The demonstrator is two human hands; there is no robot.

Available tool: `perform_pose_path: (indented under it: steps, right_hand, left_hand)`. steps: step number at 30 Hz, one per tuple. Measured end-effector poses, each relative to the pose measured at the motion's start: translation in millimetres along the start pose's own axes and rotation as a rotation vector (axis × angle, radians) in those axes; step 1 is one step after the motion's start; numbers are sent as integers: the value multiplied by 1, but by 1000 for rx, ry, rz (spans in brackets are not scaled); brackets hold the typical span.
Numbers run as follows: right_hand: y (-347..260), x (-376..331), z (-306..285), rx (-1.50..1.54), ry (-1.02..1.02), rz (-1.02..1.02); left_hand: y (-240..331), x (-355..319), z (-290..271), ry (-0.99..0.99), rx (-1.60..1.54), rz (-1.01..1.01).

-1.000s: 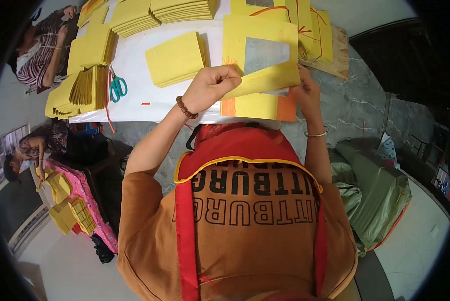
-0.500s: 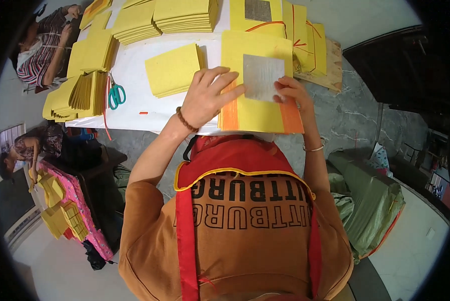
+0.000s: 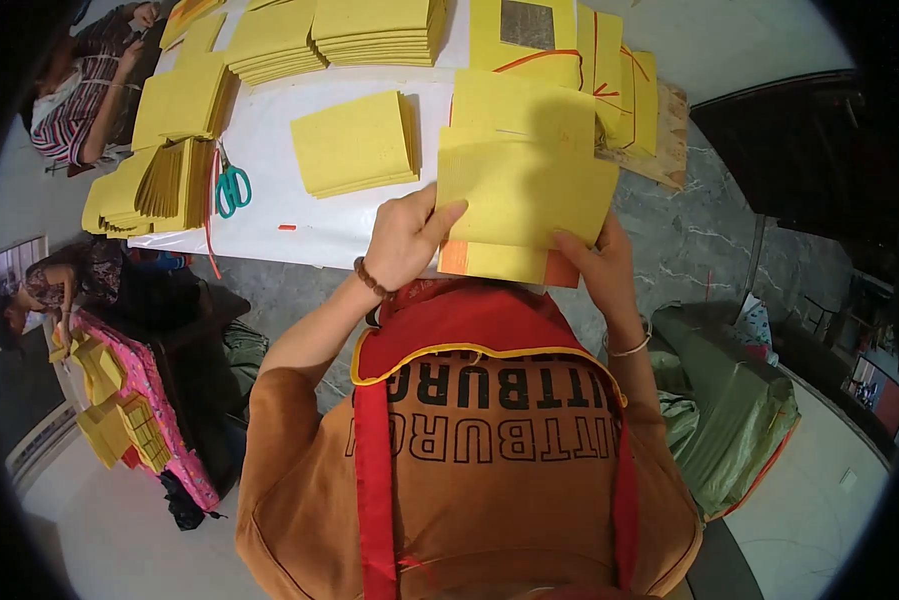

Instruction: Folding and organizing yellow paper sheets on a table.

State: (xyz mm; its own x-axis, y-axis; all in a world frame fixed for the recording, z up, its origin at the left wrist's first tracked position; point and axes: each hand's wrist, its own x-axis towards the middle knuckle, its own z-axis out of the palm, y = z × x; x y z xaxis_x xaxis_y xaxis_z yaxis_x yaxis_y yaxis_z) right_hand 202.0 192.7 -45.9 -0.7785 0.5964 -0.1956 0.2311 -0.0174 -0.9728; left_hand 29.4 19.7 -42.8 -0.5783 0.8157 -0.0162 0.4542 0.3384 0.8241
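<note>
A yellow paper sheet (image 3: 514,185) is held between my two hands, tilted over a pile of yellow paper (image 3: 489,97) at the table's front edge. My left hand (image 3: 406,232) pinches its left side, thumb on top and fingers partly hidden behind. At the lower right corner, my right hand (image 3: 606,262) grips it the same way. Below the sheet's near edge shows yellow paper with orange bands (image 3: 497,262). No silver square shows on the pile under the sheet. Left of it lies a small stack of folded yellow paper (image 3: 354,143).
Green-handled scissors (image 3: 232,190) and a small red piece (image 3: 287,227) lie on the white-covered table (image 3: 279,200). Stacks of folded yellow paper (image 3: 179,95) line its left and far sides. Tied yellow bundles (image 3: 609,75) stand at the right. Two other people sit at the left.
The silver square is now covered by plain yellow paper. Both hands have moved from lying over the square to gripping the sheet's sides, slightly nearer to me.
</note>
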Motion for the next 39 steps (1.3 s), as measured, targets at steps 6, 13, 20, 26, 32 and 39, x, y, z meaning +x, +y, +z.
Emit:
perform_pose_path:
  steps: [6, 13, 20, 26, 32, 39]
  right_hand:
    - [-5, 0, 11, -70, 127, -106]
    - [4, 12, 17, -5, 148, -31]
    - [7, 14, 16, -26, 172, 14]
    - [2, 13, 15, -45, 189, 35]
    - [7, 14, 17, -183, 207, -35]
    - [6, 15, 19, -211, 233, -62]
  left_hand:
    - [-8, 15, 4, -50, -224, -244]
    - [-15, 10, 10, 7, -499, -338]
    - [-13, 13, 14, 61, -614, -307]
    - [22, 15, -11, 298, 249, 261]
    - [56, 30, 1, -91, 532, 613]
    - [29, 34, 25, -159, 627, 537]
